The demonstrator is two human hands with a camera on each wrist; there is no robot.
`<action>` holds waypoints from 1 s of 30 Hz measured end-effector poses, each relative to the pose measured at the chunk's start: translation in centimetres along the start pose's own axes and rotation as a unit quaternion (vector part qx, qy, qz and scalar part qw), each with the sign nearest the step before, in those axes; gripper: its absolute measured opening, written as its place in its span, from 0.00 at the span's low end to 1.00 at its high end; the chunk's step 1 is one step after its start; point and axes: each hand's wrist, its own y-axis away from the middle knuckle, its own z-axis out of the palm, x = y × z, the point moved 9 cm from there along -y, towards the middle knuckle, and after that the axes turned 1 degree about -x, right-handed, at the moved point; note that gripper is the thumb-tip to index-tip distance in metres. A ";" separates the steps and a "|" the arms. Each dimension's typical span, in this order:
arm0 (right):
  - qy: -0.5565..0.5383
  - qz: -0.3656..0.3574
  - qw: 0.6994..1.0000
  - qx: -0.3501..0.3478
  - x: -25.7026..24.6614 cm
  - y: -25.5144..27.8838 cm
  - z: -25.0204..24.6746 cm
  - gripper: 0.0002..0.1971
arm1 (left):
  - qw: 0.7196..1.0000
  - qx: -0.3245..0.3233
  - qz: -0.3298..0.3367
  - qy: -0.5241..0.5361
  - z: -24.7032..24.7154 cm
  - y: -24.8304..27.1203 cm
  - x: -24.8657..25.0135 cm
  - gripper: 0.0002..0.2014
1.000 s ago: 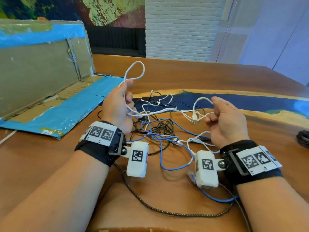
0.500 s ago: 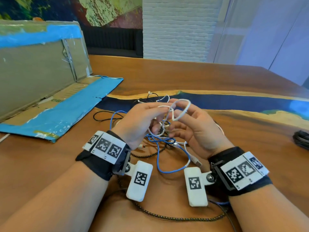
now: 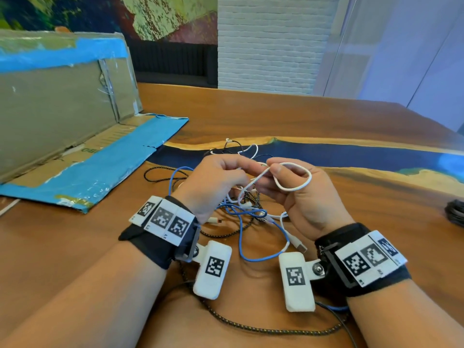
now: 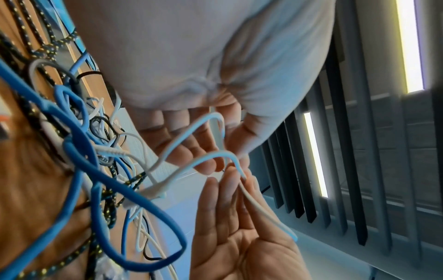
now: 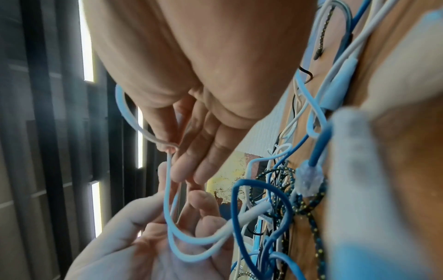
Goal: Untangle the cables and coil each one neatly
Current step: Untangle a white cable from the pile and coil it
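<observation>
A white cable (image 3: 302,187) forms a loop beside my right hand (image 3: 274,168), which pinches it between thumb and forefinger above the tangle. My left hand (image 3: 240,170) meets it there, its curled fingers holding turns of the same white cable (image 4: 217,121). In the right wrist view the white cable (image 5: 170,223) hangs in loops across the left hand's fingers (image 5: 203,225). Under both hands a tangle (image 3: 247,204) of blue cable (image 3: 241,238), thin black wire and white leads lies on the table. A black braided cable (image 3: 253,328) curves round near my wrists.
A flattened cardboard box (image 3: 62,116) with blue tape stands and lies at the left. A black coiled cable (image 3: 455,215) sits at the right edge. The wooden table (image 3: 326,121) has a blue resin strip (image 3: 364,156) behind the tangle.
My hands were apart with the white cable stretched between them; they have come together over the tangle. The left hand dropped from its raised position, and a white loop now stands out beside the right hand.
</observation>
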 end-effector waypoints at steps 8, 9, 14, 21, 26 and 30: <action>-0.054 -0.007 0.998 0.016 0.0 -0.4 -0.5 0.07 | 0.998 -0.001 -0.004 -0.064 -0.5 -0.2 -0.3 0.07; -0.036 -0.010 0.999 0.000 0.0 -0.4 -0.4 0.08 | 0.999 0.008 -0.008 -0.045 -0.7 -0.3 -0.4 0.10; 0.091 0.028 0.992 -0.080 1.1 -0.2 0.9 0.16 | 0.999 0.027 -0.008 0.043 -1.1 -0.2 0.1 0.17; 0.197 0.034 0.968 -0.153 1.7 0.3 1.8 0.16 | 0.991 0.065 -0.040 0.112 -1.4 -0.2 -0.2 0.24; 0.120 0.015 0.988 -0.097 0.3 -0.1 1.0 0.08 | 0.979 0.147 -0.046 0.134 -4.0 -0.7 -1.0 0.24; -0.028 -0.009 0.999 0.035 -1.2 -1.0 -2.1 0.13 | 0.965 0.160 -0.032 0.205 -5.0 -0.6 -0.7 0.20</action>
